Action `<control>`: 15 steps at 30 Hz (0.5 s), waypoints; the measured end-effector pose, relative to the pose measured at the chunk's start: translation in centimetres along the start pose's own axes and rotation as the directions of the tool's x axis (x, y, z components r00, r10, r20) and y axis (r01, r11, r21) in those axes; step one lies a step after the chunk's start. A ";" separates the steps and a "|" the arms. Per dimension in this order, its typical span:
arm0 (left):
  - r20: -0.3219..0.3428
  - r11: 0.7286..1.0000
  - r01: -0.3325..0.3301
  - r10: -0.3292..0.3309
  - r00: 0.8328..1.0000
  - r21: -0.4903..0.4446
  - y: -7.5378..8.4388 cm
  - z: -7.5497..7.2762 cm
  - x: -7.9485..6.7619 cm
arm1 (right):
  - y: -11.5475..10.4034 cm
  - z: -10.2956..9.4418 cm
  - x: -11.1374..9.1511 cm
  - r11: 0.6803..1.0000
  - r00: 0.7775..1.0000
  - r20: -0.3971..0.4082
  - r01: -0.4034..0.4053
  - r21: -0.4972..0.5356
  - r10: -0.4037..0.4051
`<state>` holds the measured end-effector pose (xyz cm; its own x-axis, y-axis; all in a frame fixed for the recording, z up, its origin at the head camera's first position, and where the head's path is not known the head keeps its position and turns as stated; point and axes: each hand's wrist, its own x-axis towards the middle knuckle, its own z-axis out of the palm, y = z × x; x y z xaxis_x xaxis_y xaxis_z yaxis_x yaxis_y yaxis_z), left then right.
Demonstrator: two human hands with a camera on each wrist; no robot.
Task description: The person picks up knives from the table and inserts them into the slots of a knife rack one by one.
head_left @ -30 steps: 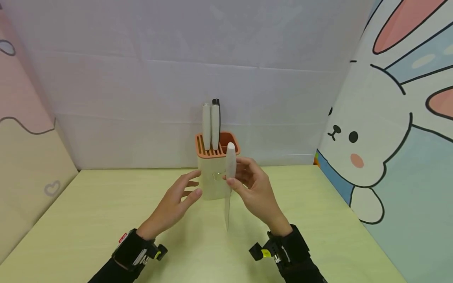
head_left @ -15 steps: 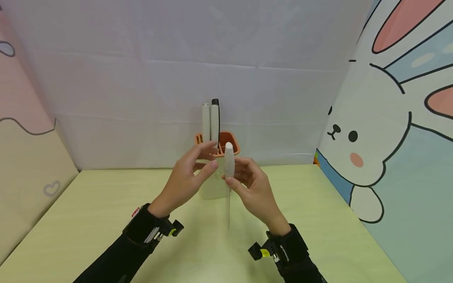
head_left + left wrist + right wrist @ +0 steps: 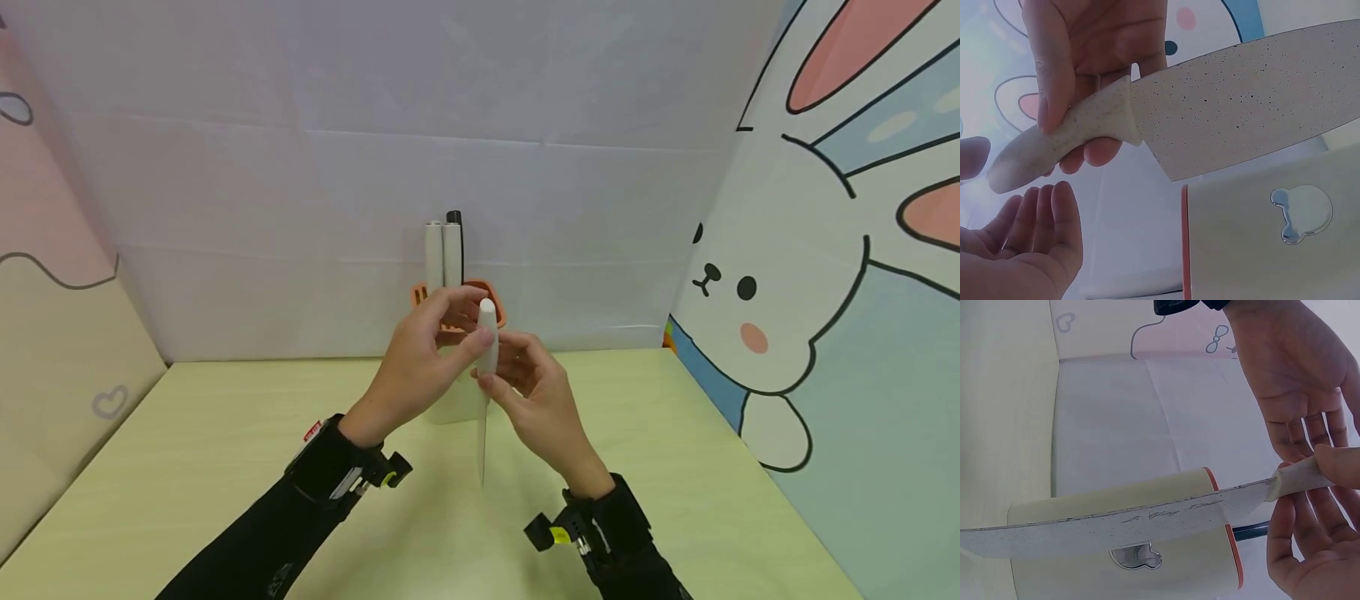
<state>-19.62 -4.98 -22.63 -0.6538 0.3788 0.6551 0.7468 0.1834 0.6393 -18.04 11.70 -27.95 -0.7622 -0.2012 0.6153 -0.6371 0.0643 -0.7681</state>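
A kitchen knife (image 3: pixel 1241 103) with a pale speckled blade and off-white handle (image 3: pixel 487 312) is held upright, tip down, in front of a knife block (image 3: pixel 453 408). My right hand (image 3: pixel 542 408) pinches the handle near the blade between thumb and fingers. Around the upper end of the handle comes my left hand (image 3: pixel 416 358), thumb on the near side and fingers beyond; in the left wrist view a small gap shows between its fingers and the handle. The cream block has an orange slotted top, partly hidden by the left hand, and a shiny bear-shaped badge (image 3: pixel 1307 215).
Two white handles (image 3: pixel 442 254) and a black one (image 3: pixel 454 217) stick up from the block. The block stands on a light yellow table (image 3: pixel 247 467), against a white back sheet (image 3: pixel 375 192). Cartoon-printed panels (image 3: pixel 885 400) flank the sides.
My left hand has moved right and up, from beside the block to around the knife handle. The right hand stays in place; the knife has turned slightly so its blade shows edge-on.
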 end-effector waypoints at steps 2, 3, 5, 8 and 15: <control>-0.005 1.000 -0.006 0.006 1.000 0.000 0.0 0.1 0.0 | 0.0 0.0 0.0 1.000 1.000 -0.002 0.001 -0.001 -0.001; -0.007 1.000 -0.007 0.007 1.000 -0.001 0.0 0.1 0.0 | 0.0 0.0 0.0 1.000 1.000 -0.003 0.001 -0.001 -0.001; -0.009 1.000 -0.009 0.008 1.000 -0.004 0.1 0.3 0.0 | 0.0 0.0 0.0 1.000 1.000 -0.006 -0.001 -0.003 0.001; -0.009 1.000 -0.006 0.006 1.000 -0.005 0.2 0.4 0.0 | 0.0 0.0 0.0 1.000 1.000 -0.012 -0.006 -0.009 0.006; -0.013 1.000 0.007 -0.007 1.000 -0.002 0.3 0.7 0.0 | 0.0 0.0 0.0 1.000 1.000 -0.015 -0.007 -0.012 0.007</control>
<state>-19.30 -4.30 -22.70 -0.6605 0.3653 0.6559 0.7420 0.1842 0.6446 -18.02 11.71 -27.93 -0.7682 -0.1858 0.6127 -0.6331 0.0778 -0.7702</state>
